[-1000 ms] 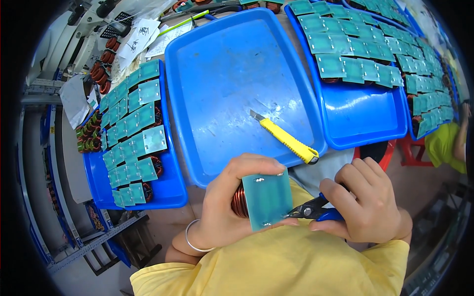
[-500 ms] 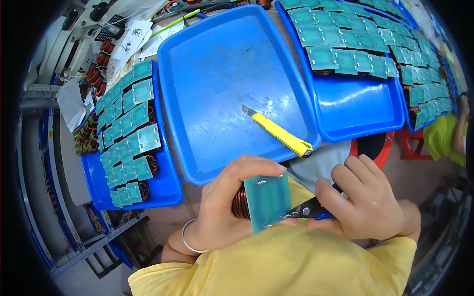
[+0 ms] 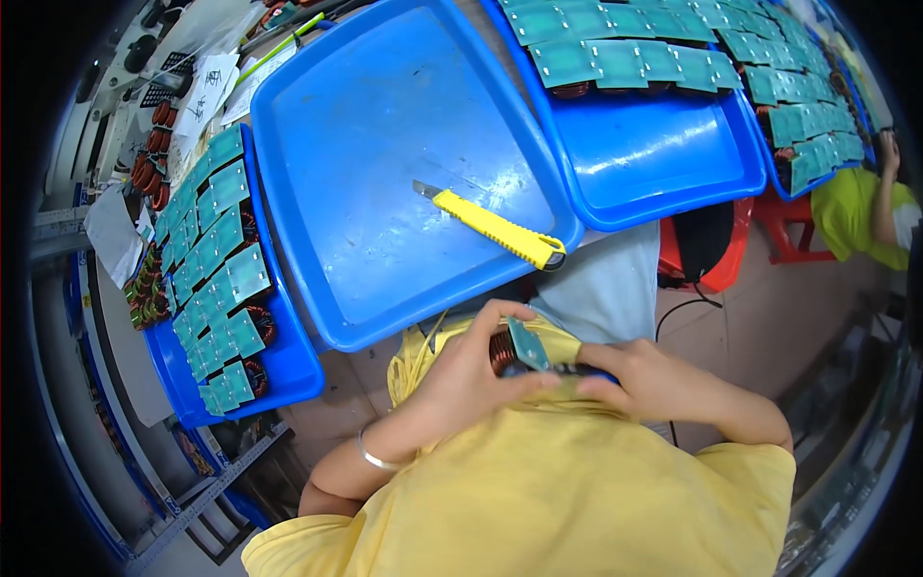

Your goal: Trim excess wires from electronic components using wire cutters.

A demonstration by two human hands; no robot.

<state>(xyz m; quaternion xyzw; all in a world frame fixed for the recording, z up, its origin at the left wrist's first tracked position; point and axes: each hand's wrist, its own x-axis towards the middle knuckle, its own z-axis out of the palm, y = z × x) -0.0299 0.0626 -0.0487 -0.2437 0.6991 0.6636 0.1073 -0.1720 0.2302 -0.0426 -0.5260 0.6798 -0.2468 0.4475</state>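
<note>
Close to my yellow shirt, my left hand (image 3: 469, 370) is closed around a copper-wound coil (image 3: 501, 352) with a small green circuit board (image 3: 527, 343) on it. The board is tilted, turned partly edge-on. My right hand (image 3: 646, 373) grips blue-handled wire cutters (image 3: 583, 369), whose jaws lie along the board's lower edge. Motion blur and my fingers hide whether the jaws touch it. Beyond my hands, a yellow utility knife (image 3: 500, 229) lies with its blade out in a large blue tray (image 3: 385, 125).
Rows of coil-mounted green boards (image 3: 226, 284) sit in a left blue tray (image 3: 308, 380). More fill part of a right blue tray (image 3: 663, 183). Red stools (image 3: 793, 226) stand on the floor, and another person's arm (image 3: 886, 188) shows at far right.
The board has tilted from facing me to nearly edge-on, and both hands have drawn closer together. The view has shifted, so the trays sit farther left and higher.
</note>
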